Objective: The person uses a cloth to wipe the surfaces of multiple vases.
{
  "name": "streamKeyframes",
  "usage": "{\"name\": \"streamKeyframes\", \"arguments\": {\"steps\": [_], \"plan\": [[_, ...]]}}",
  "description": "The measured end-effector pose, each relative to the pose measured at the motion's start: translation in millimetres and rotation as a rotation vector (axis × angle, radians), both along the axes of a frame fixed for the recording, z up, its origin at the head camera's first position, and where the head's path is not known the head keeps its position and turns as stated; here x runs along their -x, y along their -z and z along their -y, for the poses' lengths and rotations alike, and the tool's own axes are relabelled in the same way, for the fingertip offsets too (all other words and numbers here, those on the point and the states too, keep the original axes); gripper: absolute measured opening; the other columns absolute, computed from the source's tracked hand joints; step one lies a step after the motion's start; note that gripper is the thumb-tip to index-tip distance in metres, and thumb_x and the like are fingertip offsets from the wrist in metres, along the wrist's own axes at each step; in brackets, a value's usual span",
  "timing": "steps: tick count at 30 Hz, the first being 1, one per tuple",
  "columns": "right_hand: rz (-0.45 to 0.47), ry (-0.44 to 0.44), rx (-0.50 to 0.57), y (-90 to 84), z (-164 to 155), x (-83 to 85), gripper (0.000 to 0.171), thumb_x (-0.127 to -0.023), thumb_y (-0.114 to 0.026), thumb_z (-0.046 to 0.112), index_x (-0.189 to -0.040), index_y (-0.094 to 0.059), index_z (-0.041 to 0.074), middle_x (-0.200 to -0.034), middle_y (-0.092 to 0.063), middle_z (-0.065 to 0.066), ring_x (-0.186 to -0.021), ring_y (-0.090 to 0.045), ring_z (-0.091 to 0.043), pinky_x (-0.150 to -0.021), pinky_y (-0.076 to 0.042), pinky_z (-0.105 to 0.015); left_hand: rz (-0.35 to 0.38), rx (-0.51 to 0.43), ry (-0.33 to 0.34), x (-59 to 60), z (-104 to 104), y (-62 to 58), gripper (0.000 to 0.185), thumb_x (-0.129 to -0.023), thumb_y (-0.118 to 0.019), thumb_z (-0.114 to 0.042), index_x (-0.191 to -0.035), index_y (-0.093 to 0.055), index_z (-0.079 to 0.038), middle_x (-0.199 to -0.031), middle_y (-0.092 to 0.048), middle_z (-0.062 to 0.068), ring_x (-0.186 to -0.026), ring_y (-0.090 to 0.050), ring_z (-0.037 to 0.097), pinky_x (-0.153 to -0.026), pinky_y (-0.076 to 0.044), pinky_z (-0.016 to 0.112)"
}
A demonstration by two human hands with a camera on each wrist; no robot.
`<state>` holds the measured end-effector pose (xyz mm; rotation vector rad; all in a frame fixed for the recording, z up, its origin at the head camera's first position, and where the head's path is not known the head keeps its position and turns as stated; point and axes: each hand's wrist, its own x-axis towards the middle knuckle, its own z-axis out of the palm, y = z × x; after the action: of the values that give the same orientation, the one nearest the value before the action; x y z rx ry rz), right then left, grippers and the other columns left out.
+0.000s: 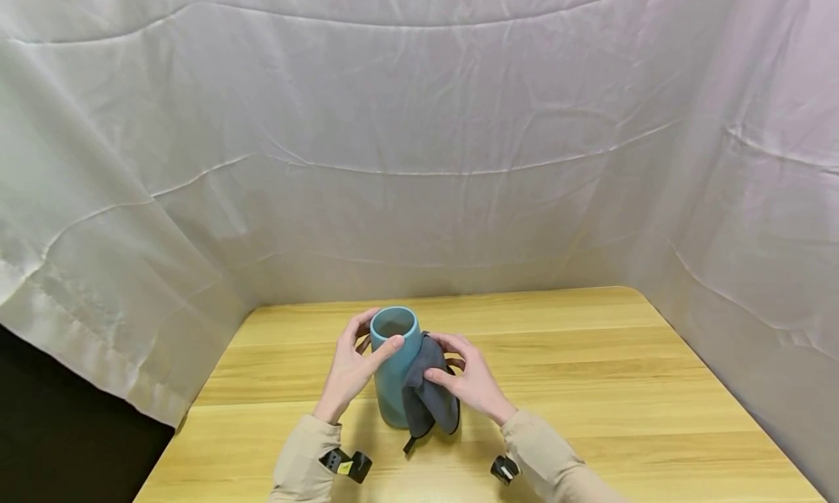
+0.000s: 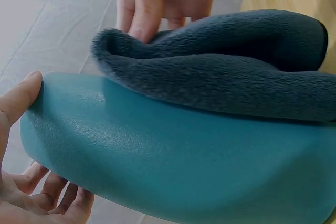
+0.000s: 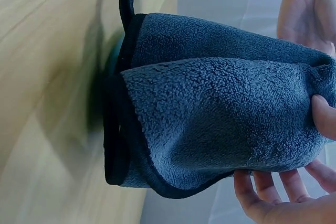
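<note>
We had the teal vase [image 1: 395,368] upright on the counter [image 1: 590,386], left hand [image 1: 350,368] curled round its rim, right hand [image 1: 468,379] pinching the grey cloth [image 1: 429,394] against its right flank.

Between the hands, the teal cylindrical vase [image 1: 395,372] looks smooth and softly matt; the dark grey fleecy cloth [image 1: 429,394] is plush; beneath, the light wooden bench [image 1: 590,386] shows satin grain.

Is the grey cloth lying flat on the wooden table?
No, the right hand presses the grey cloth against the side of the upright teal vase.
</note>
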<state>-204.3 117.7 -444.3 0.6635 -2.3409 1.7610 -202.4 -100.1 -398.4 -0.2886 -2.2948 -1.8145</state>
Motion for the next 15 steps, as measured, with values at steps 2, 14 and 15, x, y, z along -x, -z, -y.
{"name": "streamKeyframes", "arguments": {"steps": [2, 14, 15], "plan": [[-0.018, -0.003, 0.010, -3.3, 0, 0.1, 0.055, -0.088, -0.078, 0.012, -0.138, -0.059, 0.008, -0.122, -0.062, -0.015, -0.114, -0.061, -0.031, -0.094, -0.056, -0.031, 0.000, -0.002, 0.000, 0.4, 0, 0.4, 0.060, -0.086, -0.080, -0.021, -0.139, -0.054, -0.016, -0.132, -0.059, 0.008, -0.124, -0.052, 0.026, -0.117, -0.038, 0.056], [-0.050, -0.016, 0.042, -11.5, 1, -0.7, 0.054, -0.088, -0.077, 0.011, -0.139, -0.058, 0.008, -0.121, -0.061, -0.014, -0.114, -0.061, -0.027, -0.096, -0.057, -0.035, 0.002, -0.009, 0.001, 1.3, 0, -0.5, 0.062, -0.085, -0.080, -0.021, -0.141, -0.053, -0.014, -0.132, -0.059, 0.008, -0.124, -0.052, 0.025, -0.118, -0.038, 0.055], [-0.049, -0.017, 0.045, -10.6, 1, -0.6, 0.054, -0.088, -0.077, 0.011, -0.139, -0.059, 0.008, -0.121, -0.061, -0.014, -0.114, -0.061, -0.028, -0.096, -0.057, -0.035, 0.002, -0.008, 0.001, 1.3, 0, -0.5, 0.062, -0.086, -0.080, -0.021, -0.141, -0.053, -0.014, -0.132, -0.059, 0.008, -0.124, -0.052, 0.025, -0.118, -0.038, 0.055]]}}
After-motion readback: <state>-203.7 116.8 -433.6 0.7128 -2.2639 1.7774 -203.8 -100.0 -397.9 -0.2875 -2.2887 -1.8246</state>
